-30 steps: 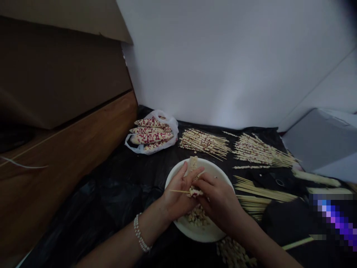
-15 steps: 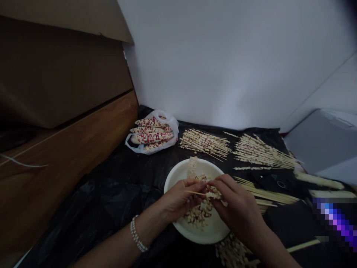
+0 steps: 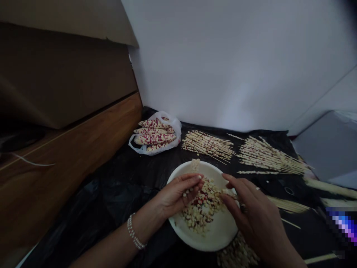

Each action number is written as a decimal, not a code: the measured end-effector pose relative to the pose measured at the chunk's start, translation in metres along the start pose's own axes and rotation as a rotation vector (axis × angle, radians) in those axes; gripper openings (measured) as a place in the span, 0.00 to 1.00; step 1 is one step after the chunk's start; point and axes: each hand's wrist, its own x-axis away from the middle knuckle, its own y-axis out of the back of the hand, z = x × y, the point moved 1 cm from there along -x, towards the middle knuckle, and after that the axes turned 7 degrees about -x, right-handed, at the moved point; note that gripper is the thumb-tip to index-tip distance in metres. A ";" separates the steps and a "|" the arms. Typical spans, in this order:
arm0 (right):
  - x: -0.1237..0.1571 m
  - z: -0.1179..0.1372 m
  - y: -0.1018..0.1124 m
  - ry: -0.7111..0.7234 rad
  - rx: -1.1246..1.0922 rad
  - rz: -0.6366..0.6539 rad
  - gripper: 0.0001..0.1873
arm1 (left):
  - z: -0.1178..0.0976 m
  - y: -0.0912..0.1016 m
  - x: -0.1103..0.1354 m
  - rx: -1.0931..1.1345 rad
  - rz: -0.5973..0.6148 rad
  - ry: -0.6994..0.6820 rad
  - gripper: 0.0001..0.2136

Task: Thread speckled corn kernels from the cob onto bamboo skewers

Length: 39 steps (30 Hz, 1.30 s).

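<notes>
My left hand (image 3: 178, 193) is over the left side of a white bowl (image 3: 178, 168), its thumb and forefinger pinching a pale corn kernel (image 3: 199, 177). A few more kernels (image 3: 187, 192) lie in its curled fingers. Loose kernels (image 3: 199, 219), cream and dark red, cover much of the bowl's bottom. Over the bowl's right side, my right hand (image 3: 252, 203) is closed around a skewer threaded with corn kernels (image 3: 229, 192); most of the stick is hidden by the fingers. A bare corncob piece (image 3: 195, 165) leans at the bowl's back rim.
Behind the bowl, a plastic bag (image 3: 175, 126) holds speckled corn cobs (image 3: 156, 139). Two piles of kernel-threaded skewers (image 3: 206, 145) (image 3: 262, 154) lie to its right. Bare skewers (image 3: 290, 204) and a pale heap (image 3: 238, 253) lie nearer, on black plastic sheeting (image 3: 111, 201). A wall stands behind.
My hands have moved apart; the right went rightward with the threaded skewer. The left now pinches a kernel. The skewer's bare tip no longer shows, and the view has shifted slightly.
</notes>
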 end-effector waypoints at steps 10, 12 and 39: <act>0.008 0.001 -0.010 0.137 0.112 0.071 0.24 | -0.008 -0.001 0.000 0.025 -0.140 -0.084 0.06; 0.008 0.001 -0.010 0.164 0.150 0.085 0.26 | -0.008 -0.001 0.001 0.024 -0.144 -0.090 0.06; 0.011 0.007 -0.014 0.161 0.252 0.055 0.25 | -0.004 0.003 -0.006 0.062 -0.142 -0.079 0.05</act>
